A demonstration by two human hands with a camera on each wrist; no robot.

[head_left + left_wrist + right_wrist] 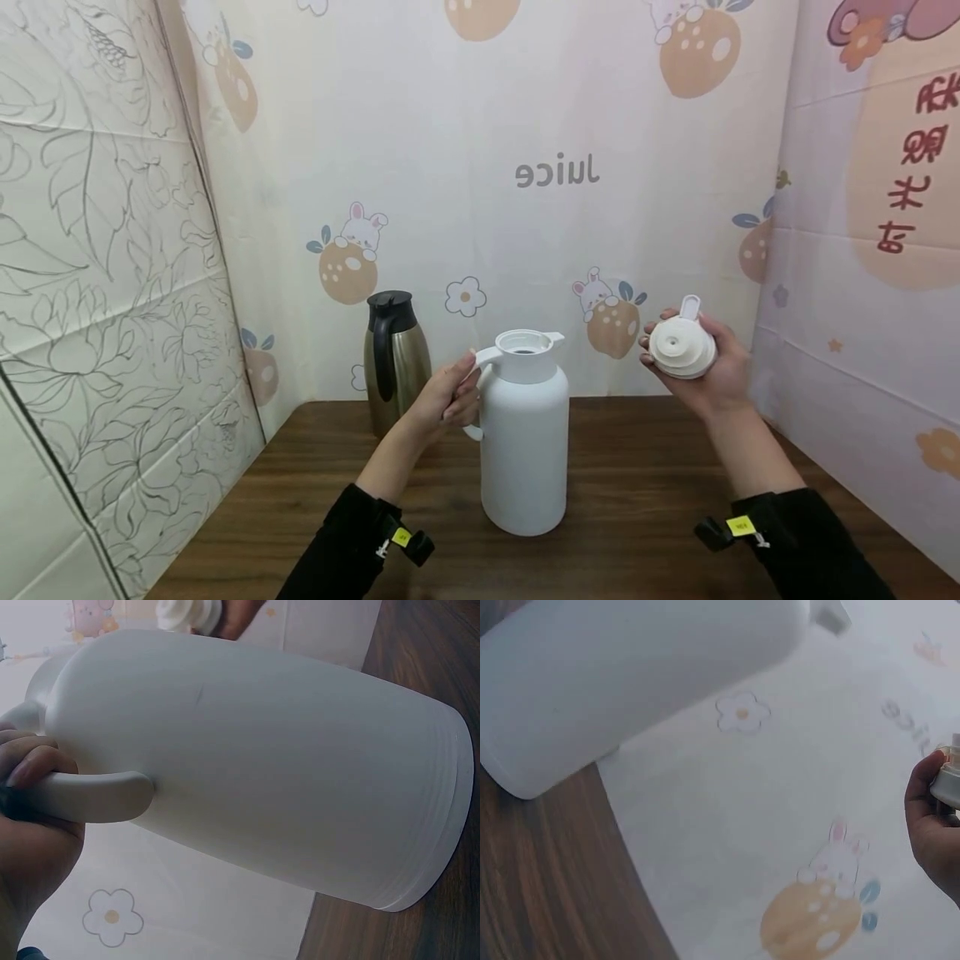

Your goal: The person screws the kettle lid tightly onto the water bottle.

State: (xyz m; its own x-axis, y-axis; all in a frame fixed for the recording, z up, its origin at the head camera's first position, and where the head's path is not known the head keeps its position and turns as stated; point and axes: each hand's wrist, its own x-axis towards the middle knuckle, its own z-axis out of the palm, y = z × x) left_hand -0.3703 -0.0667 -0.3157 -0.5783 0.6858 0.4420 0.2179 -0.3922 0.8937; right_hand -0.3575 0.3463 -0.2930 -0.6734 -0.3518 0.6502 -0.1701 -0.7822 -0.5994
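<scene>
A white vacuum jug (525, 454) stands upright on the brown wooden table, its round mouth uncovered and its spout pointing right. My left hand (448, 393) grips the jug's handle (105, 796), fingers curled round it. Off to the right, my right hand (726, 375) holds the white jug lid (681, 348) up above the table, with its stepped underside turned toward me and a small tab at the top. The right wrist view catches only part of this lid (949, 784) at its edge. What the jug contains cannot be seen.
A gold and black vacuum jug (405, 367) stands behind my left hand, near the back edge of the wooden table (637, 517). Printed cloth walls (465, 233) enclose the table at the back and both sides.
</scene>
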